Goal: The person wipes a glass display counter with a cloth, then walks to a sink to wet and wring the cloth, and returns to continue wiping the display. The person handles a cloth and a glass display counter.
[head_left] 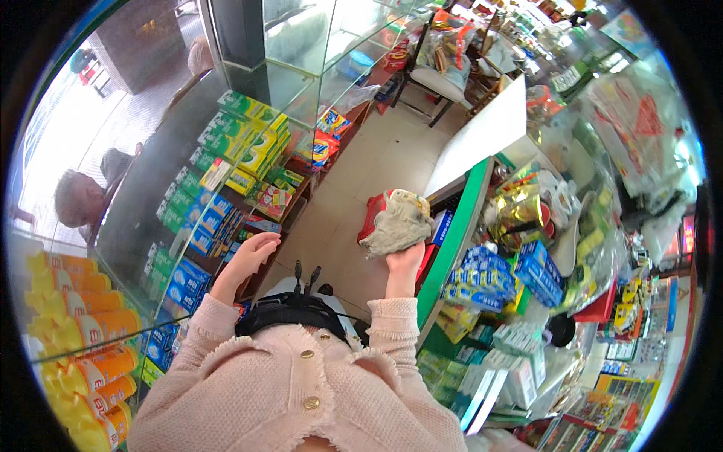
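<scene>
My right hand (405, 259) is closed on the lower edge of a crumpled greyish cloth (398, 223), which hangs over the fingers and hides them partly. Behind the cloth, a red plastic object (373, 214) shows low above the tiled floor. My left hand (257, 254) holds nothing, its fingers slightly curled and apart, near the glass display case on the left. Inside that case are stacked green-and-yellow toothpaste boxes (248, 133) and blue boxes (212, 223). Yellow-and-orange bottles (90, 316) stand at the lower left.
A green-edged counter (460, 231) on the right carries blue boxes (536, 274) and plastic bags. Tide packets (325, 148) lie on the left shelf. A chair (432, 79) with bags stands at the aisle's far end. A person (82, 198) is beyond the glass.
</scene>
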`<state>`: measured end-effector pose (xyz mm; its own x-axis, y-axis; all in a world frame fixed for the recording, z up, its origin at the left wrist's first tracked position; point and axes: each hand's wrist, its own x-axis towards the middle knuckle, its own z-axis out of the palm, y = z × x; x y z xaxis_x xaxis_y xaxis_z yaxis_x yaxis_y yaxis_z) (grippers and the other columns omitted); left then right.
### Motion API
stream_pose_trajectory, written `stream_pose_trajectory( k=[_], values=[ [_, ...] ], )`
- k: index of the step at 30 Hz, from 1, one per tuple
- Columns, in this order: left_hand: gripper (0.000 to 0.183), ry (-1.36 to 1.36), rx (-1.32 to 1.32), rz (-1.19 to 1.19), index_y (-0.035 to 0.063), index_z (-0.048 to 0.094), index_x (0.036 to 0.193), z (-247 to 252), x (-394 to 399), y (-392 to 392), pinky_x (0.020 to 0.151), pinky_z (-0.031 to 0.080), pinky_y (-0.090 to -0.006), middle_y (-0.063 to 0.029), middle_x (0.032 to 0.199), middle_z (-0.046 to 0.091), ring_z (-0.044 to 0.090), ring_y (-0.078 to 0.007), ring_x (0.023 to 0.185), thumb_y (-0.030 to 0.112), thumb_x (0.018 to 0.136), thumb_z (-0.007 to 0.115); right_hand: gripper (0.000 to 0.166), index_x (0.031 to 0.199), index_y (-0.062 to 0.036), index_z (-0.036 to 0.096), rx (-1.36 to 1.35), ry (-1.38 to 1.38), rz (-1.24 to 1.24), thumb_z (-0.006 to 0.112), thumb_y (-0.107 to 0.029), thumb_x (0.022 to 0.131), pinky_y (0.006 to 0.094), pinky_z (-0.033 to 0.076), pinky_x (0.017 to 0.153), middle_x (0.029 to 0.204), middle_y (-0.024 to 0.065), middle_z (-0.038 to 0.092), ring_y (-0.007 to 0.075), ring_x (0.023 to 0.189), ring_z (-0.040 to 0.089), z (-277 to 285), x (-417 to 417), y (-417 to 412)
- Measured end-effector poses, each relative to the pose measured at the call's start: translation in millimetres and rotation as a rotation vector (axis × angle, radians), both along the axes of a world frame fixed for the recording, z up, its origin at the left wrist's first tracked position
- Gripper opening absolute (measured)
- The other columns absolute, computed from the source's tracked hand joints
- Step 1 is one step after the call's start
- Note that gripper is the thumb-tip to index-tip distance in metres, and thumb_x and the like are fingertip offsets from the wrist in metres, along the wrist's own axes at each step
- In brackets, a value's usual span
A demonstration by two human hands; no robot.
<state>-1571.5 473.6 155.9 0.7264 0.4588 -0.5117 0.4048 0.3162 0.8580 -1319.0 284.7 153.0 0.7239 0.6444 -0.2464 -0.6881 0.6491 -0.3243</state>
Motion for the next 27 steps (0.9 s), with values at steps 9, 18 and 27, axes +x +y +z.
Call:
stream_pose_trajectory(
  k=[9,18,27],
  values=[
    [0.035,-0.042,0.099,0.099,0.0008,0.047,0.114,-24,148,88,0.085,0.037,-0.024,-0.0081,0.108,0.053,0.048,-0.0138,0.1,0.02,0.085,0.049,0.042,0.112,-0.003,0.045,-0.045,0.171,0.191,0.03,-0.033,0.087,0.0448,0.033,0.093,0.116,0.0133,0.047,0.0293,0.108,0.043,-38,158,148],
    [0.042,0.046,0.077,0.014,0.0,0.043,0.118,-29,272,151,0.09,0.034,-0.0265,-0.0083,0.117,0.047,0.044,-0.016,0.107,0.024,0.084,0.05,0.033,0.111,-0.0019,0.043,-0.642,-0.415,0.54,0.03,-0.02,0.088,0.0302,0.039,0.087,0.109,0.0098,0.05,0.0179,0.1,0.048,-52,255,277],
    [0.038,0.213,-0.028,0.41,-0.0016,0.043,0.117,-67,300,155,0.091,0.033,-0.0263,-0.0097,0.114,0.049,0.045,-0.0163,0.106,0.019,0.085,0.049,0.039,0.108,-0.0079,0.051,-0.338,-2.438,0.975,0.049,-0.021,0.072,0.0483,0.018,0.099,0.132,0.0127,0.028,0.0352,0.122,0.023,-156,223,423]
  ],
)
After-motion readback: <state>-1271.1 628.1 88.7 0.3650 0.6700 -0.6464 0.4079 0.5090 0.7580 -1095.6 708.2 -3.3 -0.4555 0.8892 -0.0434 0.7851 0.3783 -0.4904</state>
